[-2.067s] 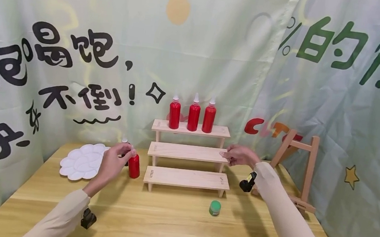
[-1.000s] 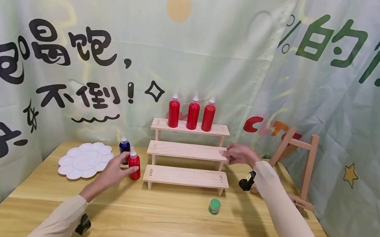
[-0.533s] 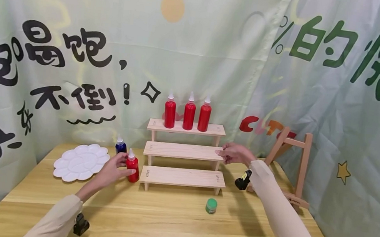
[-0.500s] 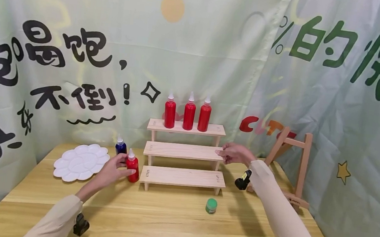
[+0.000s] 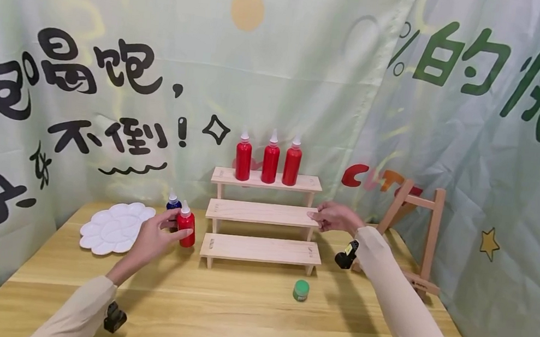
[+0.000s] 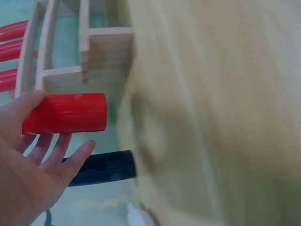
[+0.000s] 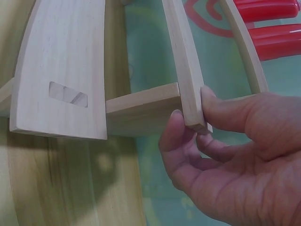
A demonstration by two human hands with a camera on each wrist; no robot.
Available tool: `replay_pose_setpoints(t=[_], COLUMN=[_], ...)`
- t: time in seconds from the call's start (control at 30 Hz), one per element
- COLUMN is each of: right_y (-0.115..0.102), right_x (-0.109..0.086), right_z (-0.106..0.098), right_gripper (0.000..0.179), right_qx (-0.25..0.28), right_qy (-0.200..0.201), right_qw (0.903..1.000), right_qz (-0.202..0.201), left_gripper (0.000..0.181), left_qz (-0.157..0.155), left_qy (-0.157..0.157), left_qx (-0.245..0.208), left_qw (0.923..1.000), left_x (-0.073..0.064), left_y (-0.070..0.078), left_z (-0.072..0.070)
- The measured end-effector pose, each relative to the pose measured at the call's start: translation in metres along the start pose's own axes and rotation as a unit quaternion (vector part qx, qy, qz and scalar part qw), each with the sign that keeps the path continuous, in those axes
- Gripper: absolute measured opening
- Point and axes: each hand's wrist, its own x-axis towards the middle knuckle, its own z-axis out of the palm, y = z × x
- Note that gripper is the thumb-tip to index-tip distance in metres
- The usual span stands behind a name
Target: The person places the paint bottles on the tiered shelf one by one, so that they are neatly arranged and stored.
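Note:
My left hand grips a red squeeze bottle with a white nozzle cap, thumb on one side and fingers on the other. In the left wrist view the bottle is upright, its base off the tabletop. Just behind it stands a dark blue bottle, partly hidden by the hand and the red bottle. My right hand pinches the right end of the middle board of a three-tier wooden shelf; the right wrist view shows thumb above and fingers below the board.
Three red bottles stand in a row on the top tier. A white flower-shaped palette lies at the left. In front of the shelf sits a small green-lidded jar. A wooden easel stands at the right, with printed cloth behind.
My left hand went from the red bottle's cap down to its body, then raised the bottle slightly. My right hand stays on the middle board. The head view shifted a little.

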Motion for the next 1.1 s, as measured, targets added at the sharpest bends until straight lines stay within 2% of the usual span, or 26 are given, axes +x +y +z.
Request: replay_pose_setpoints(t=[0.17,0.3,0.5,0.63,0.73,0.87,1.1], right_y=[0.001,0.000,0.000,0.000,0.000,-0.001,-0.003], right_x=[0.000,0.000,0.000,0.001,0.001,0.001,0.001], right_z=[-0.005,-0.007,-0.007,-0.007,-0.006,-0.006,-0.007], right_gripper=[0.023,0.028,0.028,0.032,0.035,0.031,0.024], right_qx=[-0.001,-0.002,-0.006,-0.008,-0.011,-0.015,-0.011], right_qy=[-0.016,-0.025,-0.025,-0.028,-0.027,-0.026,-0.027], right_qw=[0.9999,0.9997,0.9997,0.9995,0.9995,0.9995,0.9996], right_qz=[-0.004,-0.006,-0.007,-0.012,-0.010,-0.004,0.006], left_gripper=[0.061,0.059,0.057,0.059,0.061,0.060,0.060], left_qz=[0.029,0.042,0.040,0.041,0.043,0.043,0.035], left_qy=[0.011,0.019,0.035,0.030,0.022,0.018,0.013], left_qx=[-0.035,-0.044,-0.036,-0.023,-0.037,-0.062,-0.094], left_qw=[0.9989,0.9980,0.9979,0.9984,0.9981,0.9970,0.9948], left_x=[0.006,0.010,0.016,0.020,0.021,0.023,0.029], left_y=[0.016,0.029,0.042,0.051,0.058,0.062,0.068], left_z=[-0.006,-0.007,-0.007,-0.009,-0.012,-0.016,-0.013])
